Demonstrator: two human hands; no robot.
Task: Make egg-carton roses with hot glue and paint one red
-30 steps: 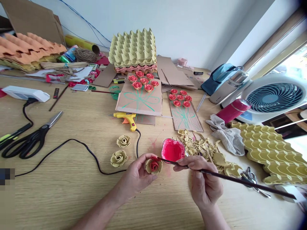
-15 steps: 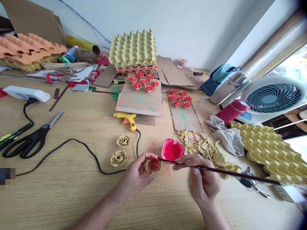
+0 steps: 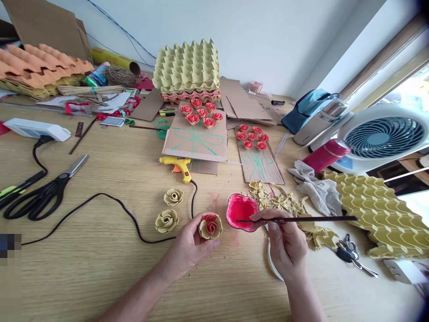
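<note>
Between the fingers and thumb of my left hand is a rose made of egg-carton pulp, its centre and some upper petals painted red, the outer ones still bare tan. My right hand is closed around a long dark paintbrush. The brush tip reaches into a small wavy-edged bowl of red paint. Left of the held rose, two unpainted roses, one nearer and one farther, lie on the wooden table.
A yellow glue gun trails its cord across the table. Black scissors lie left. Cardboard pieces with red roses stand ahead. Pulp scraps, keys and an egg tray are at right. A white rim shows beside my right wrist.
The brush tip has moved right, from the rose's petals into the red paint, and its handle is now nearly level. The rose has shifted slightly left and shows more of its face.
</note>
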